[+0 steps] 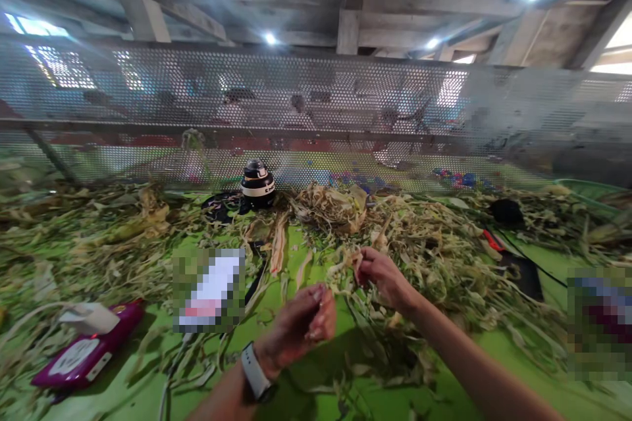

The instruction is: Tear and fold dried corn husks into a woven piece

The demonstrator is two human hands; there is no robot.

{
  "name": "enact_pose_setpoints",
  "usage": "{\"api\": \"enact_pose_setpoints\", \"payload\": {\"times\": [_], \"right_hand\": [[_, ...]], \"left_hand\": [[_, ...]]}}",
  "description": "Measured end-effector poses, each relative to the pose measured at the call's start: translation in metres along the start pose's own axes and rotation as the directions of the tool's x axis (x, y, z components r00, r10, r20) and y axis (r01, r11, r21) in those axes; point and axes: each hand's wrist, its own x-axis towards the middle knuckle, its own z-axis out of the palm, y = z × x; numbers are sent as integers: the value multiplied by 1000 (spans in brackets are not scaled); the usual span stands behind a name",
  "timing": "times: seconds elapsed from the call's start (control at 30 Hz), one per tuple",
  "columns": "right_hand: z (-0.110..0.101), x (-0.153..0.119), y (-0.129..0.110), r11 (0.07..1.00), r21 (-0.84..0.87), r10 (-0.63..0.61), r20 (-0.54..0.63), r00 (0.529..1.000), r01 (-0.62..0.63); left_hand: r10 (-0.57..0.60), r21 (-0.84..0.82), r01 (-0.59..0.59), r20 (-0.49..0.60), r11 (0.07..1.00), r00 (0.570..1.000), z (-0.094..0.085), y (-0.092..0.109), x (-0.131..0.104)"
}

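My left hand (302, 317), with a white-strapped watch (255, 370) on its wrist, is closed over the green table (316, 368). Its fingers are curled in, and what they pinch, if anything, is too small to make out. Just to the right and farther off, my right hand (382, 276) has its thumb and fingers closed on a pale, withered plant piece (345, 268). Dried greenish-yellow plant stalks and leaves (434, 256) lie in a heap beside and beyond my right hand. A bundle of long, pinkish-tan strips (279, 247) lies beyond my left hand.
A perforated metal screen (306, 105) closes off the far side, with people blurred behind it. Before it stands a black lidded bottle (258, 184). At left are a blurred-out phone (212, 289) on a cable and a purple power bank (89, 348). A black flat object (521, 274) lies right.
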Motion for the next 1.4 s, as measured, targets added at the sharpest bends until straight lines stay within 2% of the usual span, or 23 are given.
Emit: {"api": "enact_pose_setpoints", "payload": {"times": [0.07, 0.17, 0.27, 0.4, 0.5, 0.57, 0.6, 0.67, 0.8, 0.9, 0.97, 1.03, 1.1, 1.13, 1.23, 1.3, 1.4], "right_hand": [[-3, 3, -5, 994, -104, 23, -48, 999, -28], [-9, 8, -8, 989, -140, 28, -172, 985, -52], [-15, 11, -6, 985, -156, 50, -177, 983, -78], [-16, 11, -7, 961, -242, 119, -84, 989, -136], [-9, 8, -15, 951, -270, 142, -40, 989, -148], [0, 4, -25, 959, -247, 156, 43, 987, -140], [5, 3, -30, 966, -224, 156, 108, 982, -128], [15, 0, -41, 973, -195, 171, 251, 953, -123], [26, 2, -54, 981, -159, 167, 409, 897, -111], [21, 5, -54, 984, -133, 162, 400, 902, -118], [14, 6, -53, 979, -175, 159, 330, 931, -105], [7, 6, -52, 954, -289, 147, 238, 960, -75], [4, 4, -52, 877, -481, 121, 179, 976, -21], [4, 3, -52, 803, -596, 110, 173, 979, 15], [7, -2, -53, 475, -865, 89, 226, 970, 158], [9, -5, -54, 300, -919, 85, 292, 953, 255], [6, -6, -56, 202, -929, 76, 329, 941, 309]], "left_hand": [[19, -126, -14, 36, 992, 999, 1, 8, -4], [150, -308, -162, -61, 938, 987, 2, 19, -7], [271, -409, -307, -145, 859, 952, 4, 29, -8], [358, -402, -413, -207, 817, 911, 3, 44, -6], [416, -287, -504, -316, 814, 852, -5, 47, -1], [334, -102, -414, -432, 905, 838, -13, 40, 6], [273, 0, -306, -451, 952, 850, -16, 34, 10], [159, 161, -99, -414, 982, 897, -23, 18, 16], [67, 358, 40, -282, 933, 957, -29, -8, 20], [24, 406, 78, -240, 910, 970, -28, -13, 17], [42, 450, 75, -244, 890, 969, -26, -11, 16], [64, 478, 80, -277, 875, 959, -23, -9, 15], [67, 480, 100, -318, 871, 946, -20, -6, 15], [66, 479, 108, -333, 871, 941, -18, -5, 15], [57, 474, 130, -360, 871, 931, -17, 0, 15], [48, 470, 142, -370, 871, 928, -18, 3, 14], [26, 463, 168, -384, 870, 923, -19, 8, 13]]}}
